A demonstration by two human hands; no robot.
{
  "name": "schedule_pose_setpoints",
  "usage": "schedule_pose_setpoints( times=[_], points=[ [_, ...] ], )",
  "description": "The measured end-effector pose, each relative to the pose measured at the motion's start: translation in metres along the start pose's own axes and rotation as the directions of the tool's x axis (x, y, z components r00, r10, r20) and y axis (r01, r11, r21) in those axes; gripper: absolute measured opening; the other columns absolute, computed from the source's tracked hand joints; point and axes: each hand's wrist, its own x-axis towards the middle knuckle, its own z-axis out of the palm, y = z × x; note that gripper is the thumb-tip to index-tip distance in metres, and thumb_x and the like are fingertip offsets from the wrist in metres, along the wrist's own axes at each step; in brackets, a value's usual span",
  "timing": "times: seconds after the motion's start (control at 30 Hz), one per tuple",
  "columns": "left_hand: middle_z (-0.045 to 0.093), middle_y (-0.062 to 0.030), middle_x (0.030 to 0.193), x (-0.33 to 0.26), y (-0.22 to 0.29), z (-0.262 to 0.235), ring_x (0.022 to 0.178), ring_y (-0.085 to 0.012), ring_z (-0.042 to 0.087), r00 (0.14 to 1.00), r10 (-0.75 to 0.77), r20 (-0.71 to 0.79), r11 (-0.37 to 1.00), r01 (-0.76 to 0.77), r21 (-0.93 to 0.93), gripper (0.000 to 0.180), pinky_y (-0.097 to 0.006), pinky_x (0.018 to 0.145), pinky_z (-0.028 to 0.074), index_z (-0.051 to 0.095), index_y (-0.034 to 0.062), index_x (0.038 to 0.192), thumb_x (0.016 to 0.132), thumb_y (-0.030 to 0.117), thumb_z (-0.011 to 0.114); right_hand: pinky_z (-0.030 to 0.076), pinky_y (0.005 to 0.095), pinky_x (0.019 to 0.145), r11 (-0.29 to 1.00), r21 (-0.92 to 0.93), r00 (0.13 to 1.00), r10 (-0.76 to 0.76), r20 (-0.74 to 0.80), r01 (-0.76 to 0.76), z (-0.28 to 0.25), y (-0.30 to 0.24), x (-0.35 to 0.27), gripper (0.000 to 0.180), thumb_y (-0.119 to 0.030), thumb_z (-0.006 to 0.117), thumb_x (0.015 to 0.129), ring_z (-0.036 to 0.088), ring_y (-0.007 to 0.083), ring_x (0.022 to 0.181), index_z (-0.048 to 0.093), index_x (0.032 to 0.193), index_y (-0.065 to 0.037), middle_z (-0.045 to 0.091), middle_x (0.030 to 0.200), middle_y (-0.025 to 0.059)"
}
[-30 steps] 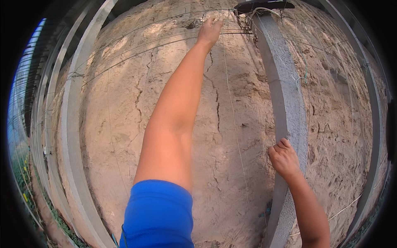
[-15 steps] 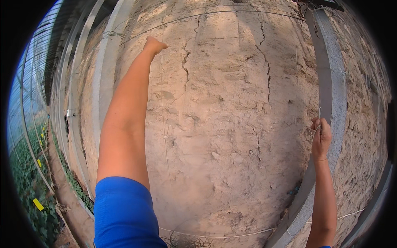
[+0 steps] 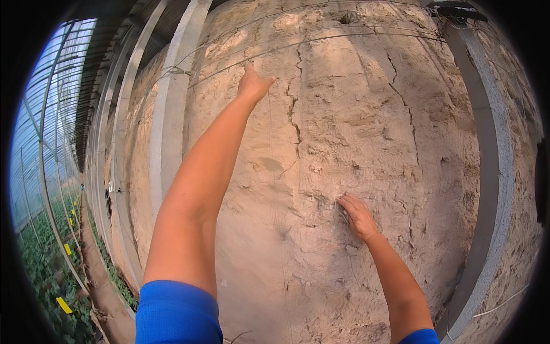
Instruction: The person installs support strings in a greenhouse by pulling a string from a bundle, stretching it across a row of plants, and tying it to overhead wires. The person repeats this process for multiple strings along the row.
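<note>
My left hand [image 3: 255,87] is raised high against an earthen wall [image 3: 326,137], its fingers curled close to a horizontal wire [image 3: 312,41] and its thumb pointing right. From beside that thumb a thin string [image 3: 277,189] hangs down the wall; the grip itself is partly hidden. Lower and further right, my right hand [image 3: 360,217] is near the wall face with its fingers drawn together. A fine strand [image 3: 350,258] trails below these fingers, so they appear to pinch it. Both arms are stretched forward, with blue sleeves at the lower edge.
Concrete posts stand at left [image 3: 173,103] and right [image 3: 491,149]. Long cracks [image 3: 294,114] run down the wall. At far left, a path [image 3: 106,286] runs beside green plants [image 3: 43,275] with yellow cards [image 3: 63,305], under a framed translucent cover [image 3: 54,86].
My right hand has left the right post and moved left and down to the middle of the wall. The view has shifted left; my left hand remains high by the wire.
</note>
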Motion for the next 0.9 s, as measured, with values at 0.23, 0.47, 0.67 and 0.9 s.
schedule_pose_setpoints(
  times=[0.23,0.47,0.67,0.9],
  points=[
    [0.039,-0.0136,0.145,0.082,0.019,-0.014,0.132,-0.036,0.036,0.829,0.55,-0.103,0.649,-0.346,0.678,0.061,-0.048,0.102,0.037,0.043,0.0142,0.138,0.089,0.049,0.053,0.029,0.0403,0.108,0.98,-0.198,0.997,0.025,0.07,-0.011,0.013,0.005,-0.013,0.045,-0.004,0.051,0.083,0.038,0.0262,0.132,0.052,0.127,-0.011,0.048,0.137,0.0075],
    [0.028,-0.0064,0.152,0.133,0.058,-0.01,0.138,-0.0315,0.027,0.821,0.569,-0.049,0.522,-0.314,0.793,0.072,-0.055,0.107,0.029,0.041,0.0184,0.141,0.088,0.068,0.036,0.031,0.0405,0.106,0.972,-0.235,0.995,0.049,0.088,-0.027,0.008,0.0,-0.009,0.041,-0.004,0.049,0.084,0.042,0.0261,0.13,0.054,0.124,-0.011,0.05,0.136,0.0072],
    [0.026,-0.0065,0.152,0.151,0.083,0.007,0.14,-0.0293,0.024,0.882,0.47,0.009,0.463,-0.256,0.849,0.068,-0.055,0.111,0.022,0.047,0.0151,0.137,0.091,0.063,0.037,0.032,0.0397,0.106,0.966,-0.256,0.993,0.053,0.106,-0.024,0.007,0.0,-0.01,0.042,-0.004,0.05,0.084,0.044,0.0247,0.129,0.054,0.125,-0.012,0.051,0.135,0.0061],
    [0.026,-0.0043,0.153,0.172,0.065,-0.003,0.141,-0.0272,0.023,0.925,0.379,-0.003,0.402,-0.161,0.901,0.067,-0.057,0.112,0.016,0.037,0.0157,0.143,0.093,0.061,0.03,0.031,0.0402,0.107,0.966,-0.258,0.991,0.043,0.123,-0.01,0.008,0.003,-0.01,0.047,-0.004,0.049,0.081,0.041,0.0234,0.13,0.052,0.128,-0.011,0.047,0.138,0.005]
  ],
)
